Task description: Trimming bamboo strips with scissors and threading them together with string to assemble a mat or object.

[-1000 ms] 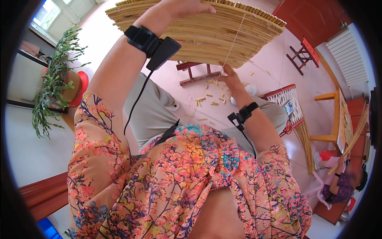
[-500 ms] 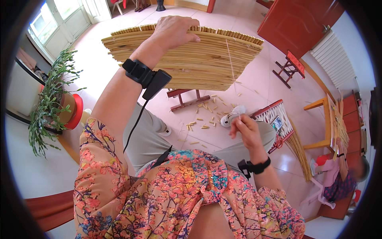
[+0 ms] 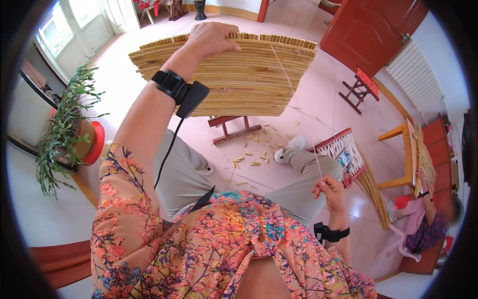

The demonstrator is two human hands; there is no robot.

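My left hand (image 3: pixel 208 40) grips the upper edge of a mat of pale yellow slats (image 3: pixel 229 84), which is held upright above a dark red wooden stand (image 3: pixel 236 134). A thin white string (image 3: pixel 297 99) runs from near the mat's top down to my right hand (image 3: pixel 328 189), which pinches it beside my right knee, low and to the right. Short cut pieces of the slat material (image 3: pixel 253 163) lie scattered on the floor between my feet.
A low webbed seat (image 3: pixel 332 149) bears a phone (image 3: pixel 343 158) and long sticks (image 3: pixel 373 199). Right are a wooden table (image 3: pixel 394 132), a small red stool (image 3: pixel 362 88) and a seated person (image 3: pixel 425 226) handling sticks. A potted plant (image 3: pixel 69 124) stands left, a red door (image 3: pixel 368 27) behind.
The mat has moved lower in view. My right hand has left the mat's lower edge and drawn down and to the right, pulling the string out longer.
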